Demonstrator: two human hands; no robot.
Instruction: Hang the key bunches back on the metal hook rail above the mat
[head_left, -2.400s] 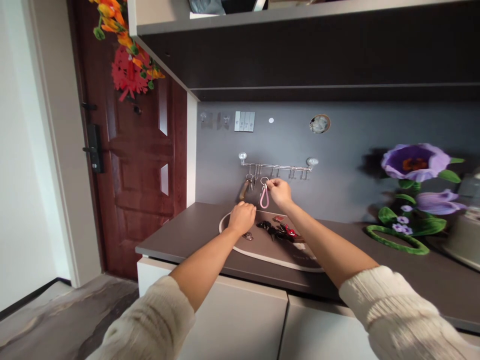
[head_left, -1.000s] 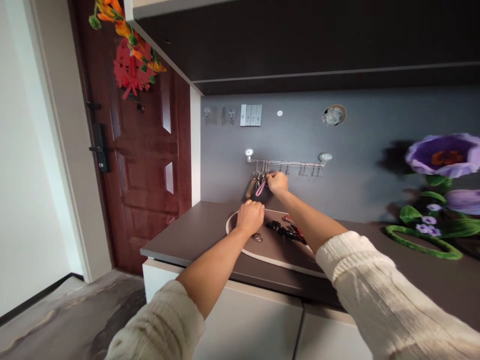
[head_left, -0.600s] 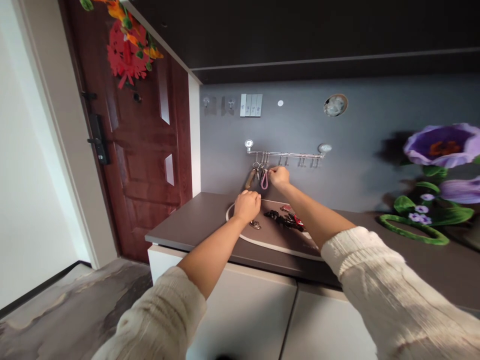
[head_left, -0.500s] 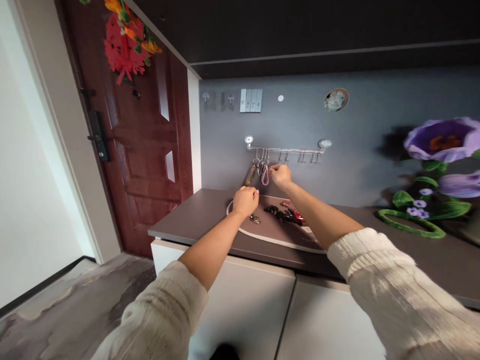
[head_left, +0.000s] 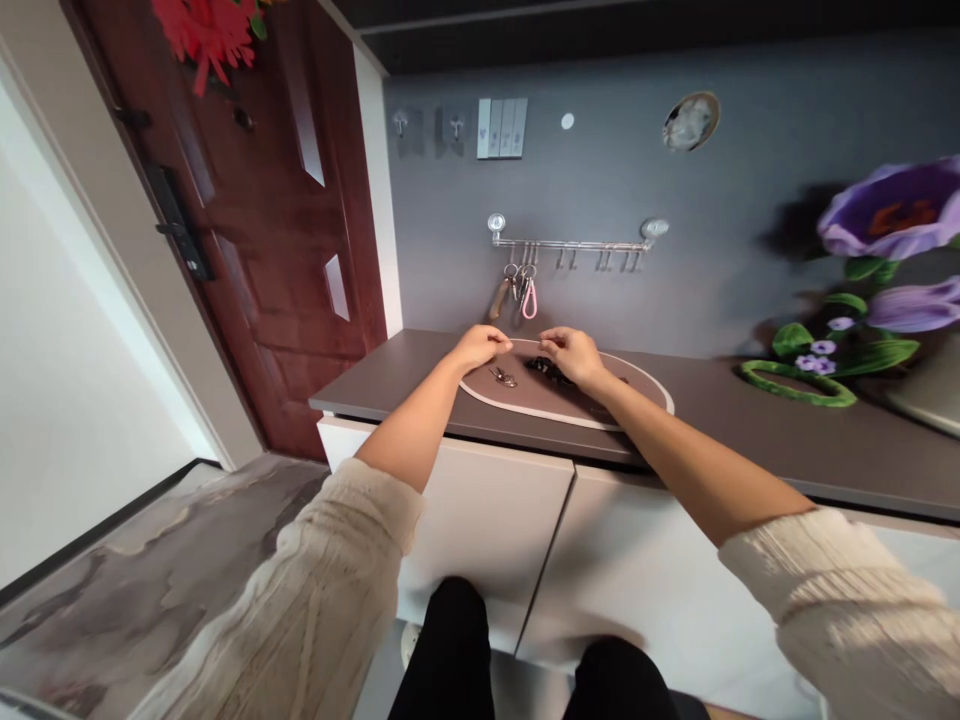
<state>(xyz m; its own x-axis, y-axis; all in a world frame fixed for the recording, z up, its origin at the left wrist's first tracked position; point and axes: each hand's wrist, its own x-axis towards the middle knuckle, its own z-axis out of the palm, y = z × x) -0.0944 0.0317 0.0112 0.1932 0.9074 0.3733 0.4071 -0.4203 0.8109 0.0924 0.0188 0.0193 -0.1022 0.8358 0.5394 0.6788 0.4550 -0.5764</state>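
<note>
My left hand (head_left: 482,347) hovers over the left part of an oval brown mat (head_left: 517,402) with a pale edge; its fingers are loosely extended and nothing shows in them. Just below it a small bunch of keys (head_left: 503,377) lies on the mat. Above the mat's middle is my right hand (head_left: 571,355), fingers apart and slightly bent, with no held thing visible. It partly covers a black keychain (head_left: 544,368). On the wall rail (head_left: 574,244), key rings hang from the left hooks, one with a pink loop (head_left: 529,299) and one with a tan strap (head_left: 499,299).
Bare hooks hang along the right part of the rail. The dark counter (head_left: 720,435) has purple artificial flowers (head_left: 892,215) and a green ring (head_left: 799,390) at right. A red-brown door (head_left: 281,330) stands at left. White cabinet doors (head_left: 480,500) are below.
My right hand has come down from beside the pink loop to the mat. My left hand has moved off the keys' near side and its fingers have loosened. The view has tilted down.
</note>
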